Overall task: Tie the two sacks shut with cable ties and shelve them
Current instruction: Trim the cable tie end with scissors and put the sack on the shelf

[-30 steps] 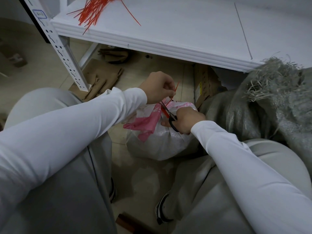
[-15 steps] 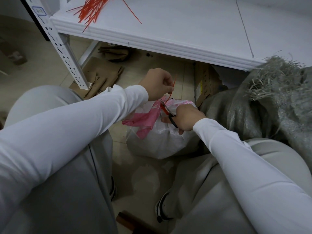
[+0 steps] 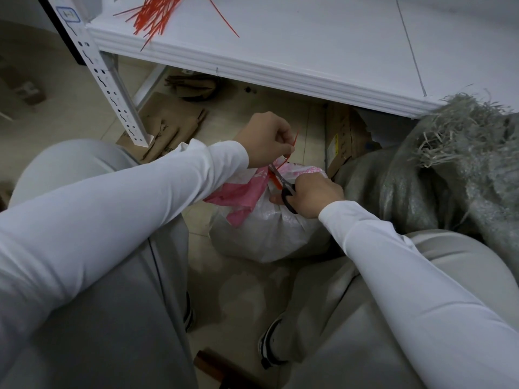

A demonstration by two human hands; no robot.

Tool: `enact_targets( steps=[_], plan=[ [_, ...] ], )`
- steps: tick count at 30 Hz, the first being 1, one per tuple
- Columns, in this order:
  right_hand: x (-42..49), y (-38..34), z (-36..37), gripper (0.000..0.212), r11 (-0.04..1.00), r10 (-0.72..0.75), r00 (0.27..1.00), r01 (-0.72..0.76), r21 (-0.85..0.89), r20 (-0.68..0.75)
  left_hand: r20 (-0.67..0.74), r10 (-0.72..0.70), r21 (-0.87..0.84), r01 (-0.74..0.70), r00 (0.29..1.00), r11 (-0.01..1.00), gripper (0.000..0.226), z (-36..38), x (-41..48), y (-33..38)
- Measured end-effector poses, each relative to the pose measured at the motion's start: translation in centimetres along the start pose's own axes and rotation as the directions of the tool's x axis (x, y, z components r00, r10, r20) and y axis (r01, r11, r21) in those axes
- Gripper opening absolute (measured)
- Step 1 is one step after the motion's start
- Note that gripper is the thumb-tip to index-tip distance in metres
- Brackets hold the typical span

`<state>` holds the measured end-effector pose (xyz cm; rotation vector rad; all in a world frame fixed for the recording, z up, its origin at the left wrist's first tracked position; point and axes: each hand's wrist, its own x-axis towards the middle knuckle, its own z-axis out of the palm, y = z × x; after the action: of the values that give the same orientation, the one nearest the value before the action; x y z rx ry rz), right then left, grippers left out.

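A white sack [image 3: 264, 234] with a pink printed top sits on the floor between my knees, its neck gathered by a red cable tie [image 3: 276, 181]. My left hand [image 3: 266, 141] pinches the tie's loose red tail [image 3: 295, 141] and holds it upward. My right hand [image 3: 311, 196] grips black-handled scissors [image 3: 283, 185], whose blades point at the tail near the sack's neck. A second sack [image 3: 421, 186], grey and woven with a frayed open top, leans at the right beside the shelf. A pile of spare red cable ties [image 3: 157, 15] lies on the white shelf [image 3: 280, 51].
The white shelf's perforated upright post [image 3: 112, 91] stands at the left. Flattened cardboard [image 3: 168, 127] and a cardboard box [image 3: 345, 138] lie on the tiled floor under the shelf. My grey-trousered knees flank the white sack on both sides.
Both hands stay on the sack's neck; my left hand has lifted the tie's tail slightly and the scissors have shifted closer to it.
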<state>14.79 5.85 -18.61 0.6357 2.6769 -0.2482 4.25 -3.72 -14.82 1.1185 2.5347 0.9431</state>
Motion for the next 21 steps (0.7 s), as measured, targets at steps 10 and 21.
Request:
enact_targets(
  steps=[10, 21],
  plan=[
    [-0.60, -0.49, -1.00, 0.023, 1.000, 0.001, 0.999, -0.001, 0.000, 0.051, -0.052, -0.066, -0.007, 0.066, 0.996, 0.998, 0.004, 0.15, 0.58, -0.53],
    [-0.26, -0.13, -0.17, 0.033, 0.995, 0.001, 0.999, 0.003, 0.100, -0.037, -0.051, -0.063, -0.017, 0.062, 0.997, 0.998, 0.004, 0.28, 0.62, -0.38]
  ],
)
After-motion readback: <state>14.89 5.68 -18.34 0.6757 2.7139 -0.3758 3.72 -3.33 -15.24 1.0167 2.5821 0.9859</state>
